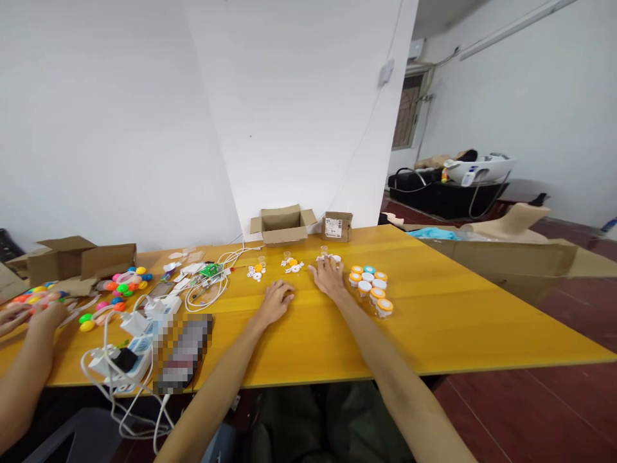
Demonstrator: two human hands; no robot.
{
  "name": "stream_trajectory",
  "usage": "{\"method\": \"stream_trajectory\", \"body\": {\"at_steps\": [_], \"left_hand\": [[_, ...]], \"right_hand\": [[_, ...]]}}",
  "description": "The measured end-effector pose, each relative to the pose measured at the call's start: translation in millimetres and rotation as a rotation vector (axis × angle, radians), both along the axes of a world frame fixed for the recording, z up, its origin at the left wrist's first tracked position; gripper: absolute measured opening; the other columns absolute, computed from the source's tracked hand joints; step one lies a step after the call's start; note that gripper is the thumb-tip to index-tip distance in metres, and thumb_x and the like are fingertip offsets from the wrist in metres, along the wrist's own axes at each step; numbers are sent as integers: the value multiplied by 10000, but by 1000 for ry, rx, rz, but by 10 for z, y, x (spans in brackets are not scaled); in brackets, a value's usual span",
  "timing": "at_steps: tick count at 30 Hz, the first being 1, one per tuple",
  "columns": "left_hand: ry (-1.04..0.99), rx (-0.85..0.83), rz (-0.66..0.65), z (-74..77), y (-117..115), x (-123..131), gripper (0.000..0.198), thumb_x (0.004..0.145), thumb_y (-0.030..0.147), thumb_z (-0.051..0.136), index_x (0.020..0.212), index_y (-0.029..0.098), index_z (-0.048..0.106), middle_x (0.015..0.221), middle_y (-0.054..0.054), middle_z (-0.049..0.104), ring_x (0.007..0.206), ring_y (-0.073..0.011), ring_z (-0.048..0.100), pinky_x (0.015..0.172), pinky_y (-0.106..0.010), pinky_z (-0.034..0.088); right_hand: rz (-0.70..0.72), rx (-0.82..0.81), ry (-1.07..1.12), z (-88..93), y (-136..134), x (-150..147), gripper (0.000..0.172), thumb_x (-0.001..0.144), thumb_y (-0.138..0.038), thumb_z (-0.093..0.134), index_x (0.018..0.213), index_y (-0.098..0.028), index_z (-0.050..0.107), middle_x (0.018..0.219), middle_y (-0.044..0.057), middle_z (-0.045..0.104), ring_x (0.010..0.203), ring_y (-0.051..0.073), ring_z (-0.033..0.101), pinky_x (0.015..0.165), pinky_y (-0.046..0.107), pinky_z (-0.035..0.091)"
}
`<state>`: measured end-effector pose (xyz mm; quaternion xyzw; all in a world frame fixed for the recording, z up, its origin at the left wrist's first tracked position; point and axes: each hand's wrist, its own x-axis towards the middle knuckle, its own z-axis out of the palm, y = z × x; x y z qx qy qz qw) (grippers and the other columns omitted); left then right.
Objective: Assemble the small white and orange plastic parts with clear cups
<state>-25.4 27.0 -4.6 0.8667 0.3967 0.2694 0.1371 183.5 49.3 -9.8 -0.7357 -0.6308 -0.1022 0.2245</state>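
Observation:
My right hand (pixel 328 278) reaches over a small group of white parts (pixel 337 259), its fingers spread and partly covering them. Just beyond the fingertips stands a small clear cup (pixel 324 250). My left hand (pixel 276 303) rests on the table, fingers loosely bent, with nothing visible in it. Ahead of it lies a cluster of white pieces and an orange ring (pixel 292 262) beside another clear cup (pixel 286 255). A similar cluster (pixel 258 270) sits further left. To the right of my right hand stand several small clear jars with orange, white and blue lids (pixel 377 292).
An open cardboard box (pixel 282 225) and a smaller box (pixel 337 227) stand against the wall. Left are a green circuit board (pixel 210 270), white cables, a power strip (pixel 152 334), a blurred-out phone (pixel 186 354) and colourful balls (pixel 126 283). Another person's hands (pixel 45 318) work at far left.

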Motion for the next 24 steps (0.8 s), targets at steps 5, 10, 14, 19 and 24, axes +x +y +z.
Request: {"method": "stream_trajectory", "body": {"at_steps": [5,10,14,19,24], "left_hand": [[9,3,-4,8,-2,6,194,916,206,576,1063,264,689,1062,-47,643,1069,-231,578,998,-398,451],[7,5,-7,23,-20,12,196,915,186,568,1053,260,687,1067,-46,643,1071,-229,581,997,-392,454],[2,5,-13,24,-22,12,197,913,172,561,1045,252,683,1063,-48,642,1067,-229,582,997,-394,454],[-2,11,-14,18,-12,9,189,908,166,570,1036,249,682,1047,-47,644,1060,-227,585,996,-395,454],[-22,36,-19,-2,-3,7,196,898,164,593,1037,265,687,1032,-36,646,1040,-217,592,983,-380,462]], "right_hand": [[-2,69,-8,7,-41,17,443,1000,-414,372,1211,-137,647,1266,236,645,1244,363,497,1023,554,336],[-7,115,-19,-33,-21,22,418,995,-397,381,1115,-121,671,1186,245,670,1172,367,524,989,542,351],[-26,176,-35,-55,-14,4,393,993,-354,389,1157,-122,660,1305,243,622,1211,365,515,1000,538,345],[36,222,-116,-22,-78,-5,345,982,-283,416,1153,-128,672,1333,226,616,1251,353,506,1027,516,337],[193,162,-176,29,-121,-32,320,986,-258,414,1108,-179,699,1256,171,668,1209,314,534,1015,463,366]]}}
